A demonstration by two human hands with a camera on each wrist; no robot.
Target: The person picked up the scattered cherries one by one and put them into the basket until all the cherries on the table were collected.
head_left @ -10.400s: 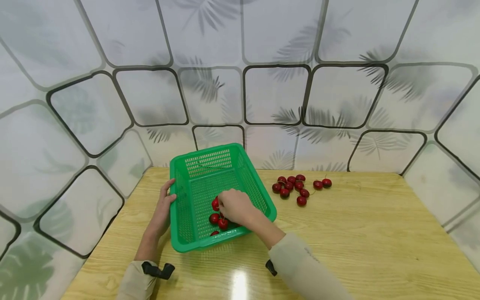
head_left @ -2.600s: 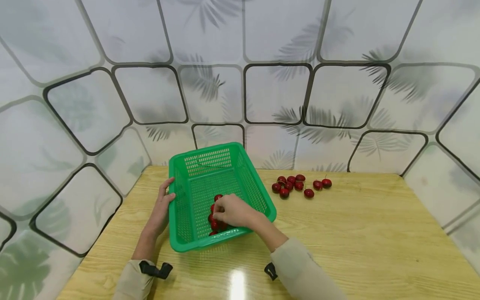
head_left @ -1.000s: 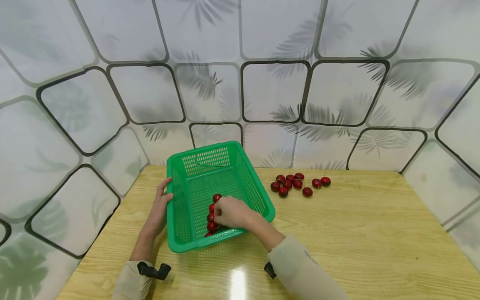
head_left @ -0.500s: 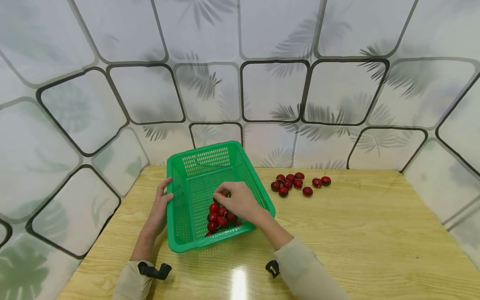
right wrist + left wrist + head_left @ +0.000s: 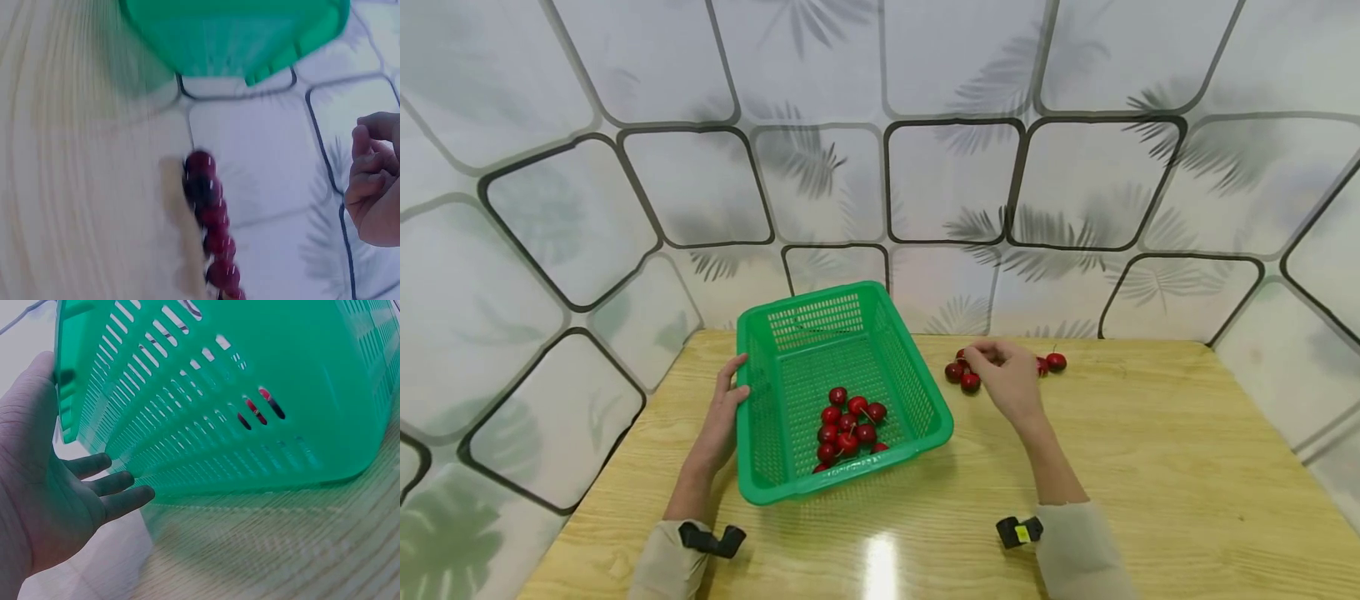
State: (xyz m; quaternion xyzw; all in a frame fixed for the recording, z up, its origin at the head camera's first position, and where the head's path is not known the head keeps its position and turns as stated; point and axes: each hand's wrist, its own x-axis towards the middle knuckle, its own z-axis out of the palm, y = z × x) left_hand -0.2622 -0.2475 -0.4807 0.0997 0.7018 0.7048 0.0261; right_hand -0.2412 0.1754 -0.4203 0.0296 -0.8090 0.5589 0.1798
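While the left hand (image 5: pixel 720 421) rests spread against the green rectangular plastic basket (image 5: pixel 827 365), the loose, seemingly empty right hand (image 5: pixel 1011 387) could brush round dark-red cherries (image 5: pixel 970 383) rolling.

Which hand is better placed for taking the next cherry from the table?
Probably the right hand: it is near the cherries on the table, while the left hand touches the basket, farther away.

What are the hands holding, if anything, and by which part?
Nothing, as far as shows: the left hand only touches the left side of the green basket, and the right hand, near the loose cherries, has nothing visible in it.
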